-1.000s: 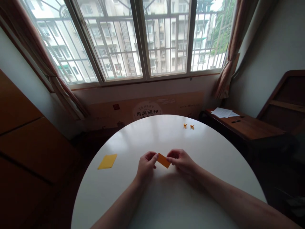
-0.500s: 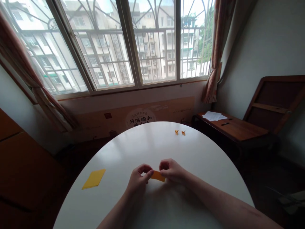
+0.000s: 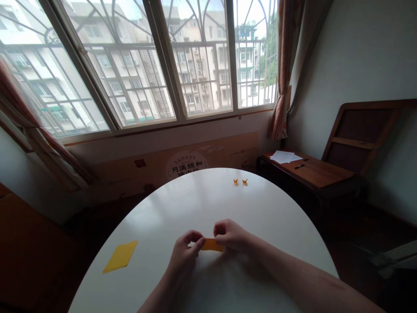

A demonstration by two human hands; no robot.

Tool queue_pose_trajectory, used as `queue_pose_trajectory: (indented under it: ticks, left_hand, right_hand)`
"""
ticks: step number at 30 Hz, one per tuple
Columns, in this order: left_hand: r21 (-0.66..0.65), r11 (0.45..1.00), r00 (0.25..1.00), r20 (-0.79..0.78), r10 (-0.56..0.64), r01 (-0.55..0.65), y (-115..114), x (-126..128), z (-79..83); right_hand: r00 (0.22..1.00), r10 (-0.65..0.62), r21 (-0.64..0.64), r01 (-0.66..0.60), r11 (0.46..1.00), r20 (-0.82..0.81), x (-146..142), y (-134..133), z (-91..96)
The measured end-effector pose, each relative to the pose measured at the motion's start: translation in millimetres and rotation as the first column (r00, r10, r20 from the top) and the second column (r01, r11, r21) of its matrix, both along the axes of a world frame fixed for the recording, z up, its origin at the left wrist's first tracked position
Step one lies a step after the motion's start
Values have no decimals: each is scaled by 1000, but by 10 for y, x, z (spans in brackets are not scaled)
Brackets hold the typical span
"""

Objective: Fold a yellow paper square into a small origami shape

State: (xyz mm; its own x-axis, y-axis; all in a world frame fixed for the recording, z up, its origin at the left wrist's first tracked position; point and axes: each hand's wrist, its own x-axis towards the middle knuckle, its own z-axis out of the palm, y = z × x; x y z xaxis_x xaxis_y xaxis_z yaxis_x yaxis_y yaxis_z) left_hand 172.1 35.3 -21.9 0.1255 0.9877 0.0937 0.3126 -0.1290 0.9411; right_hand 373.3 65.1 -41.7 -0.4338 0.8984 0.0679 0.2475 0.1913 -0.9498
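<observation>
A small orange piece of folded paper (image 3: 211, 245) is held between my two hands, just above the white table near its middle. My left hand (image 3: 187, 248) pinches its left end between thumb and fingers. The right end is gripped by my right hand (image 3: 228, 234), with the fingers curled and the thumb on top. Out to the left lies a stack of yellow paper squares (image 3: 120, 256). At the far side stand two small folded paper birds, one on the left (image 3: 235, 182) and one on the right (image 3: 245, 182).
The round white table (image 3: 156, 226) fills the front. Beyond it are a barred window (image 3: 202, 69) and a printed cardboard panel (image 3: 156, 163). To the right, a low wooden bench (image 3: 312, 176) bears white papers (image 3: 283, 156) and a small dark object (image 3: 299, 166).
The whole view has turned slightly, so most things sit farther left. Both hands keep hold of the orange paper, which now looks more level.
</observation>
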Motion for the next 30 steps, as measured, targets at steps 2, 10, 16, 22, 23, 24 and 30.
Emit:
queue_pose_trajectory:
  ticks: [2,10,16,22,23,24,30]
  left_hand:
    - [1,1000,1000,-4,1,-1,1,0,7]
    - [-3,1000,1000,-14,7,-7,-9,7,21]
    - [-10,1000,1000,-15,1,-1,-9,0,12]
    - [-4,1000,1000,-4,-5,5,-25,-2,19]
    - [-2,1000,1000,-5,-8,8,-24,-1,18]
    - [1,1000,1000,-7,-11,11,-23,0,15]
    - [5,999,999,-19,-32,32,-19,2,-20]
  right_hand:
    - [1000,6,-4,-6,1000,3,7,-1,4]
    - [1000,5,-18,-5,1000,1,5,-8,20]
    - [1000,11,-4,-11,1000,-15,9,-7,1]
    - [999,32,20,-31,999,-40,17,0,-22]
    - [998,40,23,-39,999,-38,18,-2,-19]
    - [998,48,28,-47,999,-35,17,-5,-15]
    - [999,49,97,-48,994,-6,-12,-35,-6]
